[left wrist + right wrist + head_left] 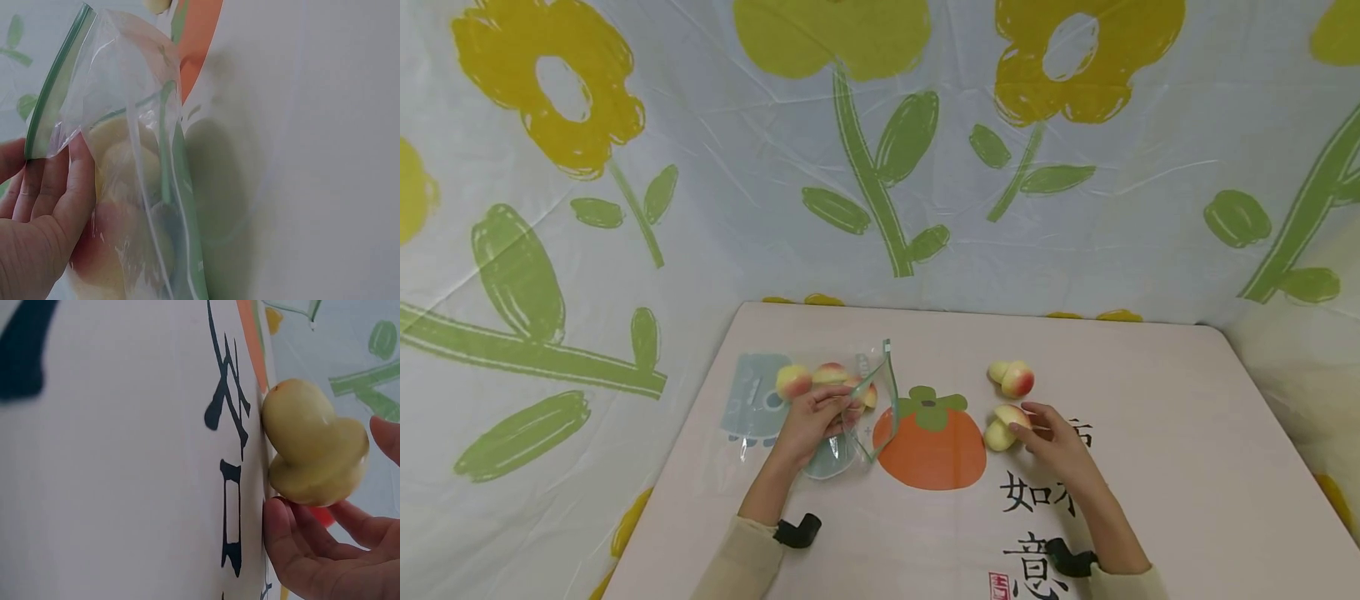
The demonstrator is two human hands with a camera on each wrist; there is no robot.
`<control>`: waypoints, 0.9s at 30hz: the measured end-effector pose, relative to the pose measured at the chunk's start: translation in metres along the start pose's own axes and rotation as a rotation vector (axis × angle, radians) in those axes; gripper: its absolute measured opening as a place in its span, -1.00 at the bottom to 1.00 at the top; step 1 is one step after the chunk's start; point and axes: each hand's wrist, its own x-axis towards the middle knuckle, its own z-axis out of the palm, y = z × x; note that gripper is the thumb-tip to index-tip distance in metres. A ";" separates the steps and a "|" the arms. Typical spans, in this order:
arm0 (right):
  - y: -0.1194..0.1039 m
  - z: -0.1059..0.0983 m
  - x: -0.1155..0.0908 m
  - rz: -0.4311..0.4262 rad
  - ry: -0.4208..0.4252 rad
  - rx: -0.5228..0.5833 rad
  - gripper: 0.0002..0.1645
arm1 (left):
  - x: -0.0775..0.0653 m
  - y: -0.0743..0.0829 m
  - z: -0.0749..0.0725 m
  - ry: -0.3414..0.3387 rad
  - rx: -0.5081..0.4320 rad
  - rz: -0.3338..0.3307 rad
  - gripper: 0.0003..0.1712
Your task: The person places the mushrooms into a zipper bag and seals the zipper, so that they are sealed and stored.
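In the head view my left hand (811, 421) holds the open mouth of a clear zip bag (880, 442). The left wrist view has its thumb and fingers pinching the bag by its green zip strip (53, 81). Several red and yellow toy mushrooms (793, 382) lie inside, seen through the plastic. On the right, my right hand (1060, 446) is at another toy mushroom (1006, 427) lying on the table. Its fingers touch the cap from one side, and its thumb stands slightly apart in the right wrist view. Just beyond lies one more mushroom (1017, 379).
The pale table (1187, 433) carries a printed orange persimmon (932, 454) and black lettering. Behind and to the left hangs a white cloth (700, 250) with yellow flowers. Black wrist mounts (797, 531) sit by both sleeves.
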 end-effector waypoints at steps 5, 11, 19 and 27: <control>0.002 0.002 0.002 0.004 -0.002 0.002 -0.19 | -0.001 0.000 0.000 0.003 -0.004 0.004 -0.66; 0.002 0.004 0.001 0.013 -0.015 0.023 -0.20 | -0.001 0.000 -0.002 0.005 0.012 0.013 -0.65; 0.001 0.005 0.000 -0.001 0.001 0.023 -0.22 | -0.002 0.001 -0.002 -0.002 0.026 0.011 -0.62; -0.007 0.008 -0.001 -0.018 -0.001 0.077 -0.23 | -0.003 0.000 -0.002 0.000 0.006 0.027 -0.66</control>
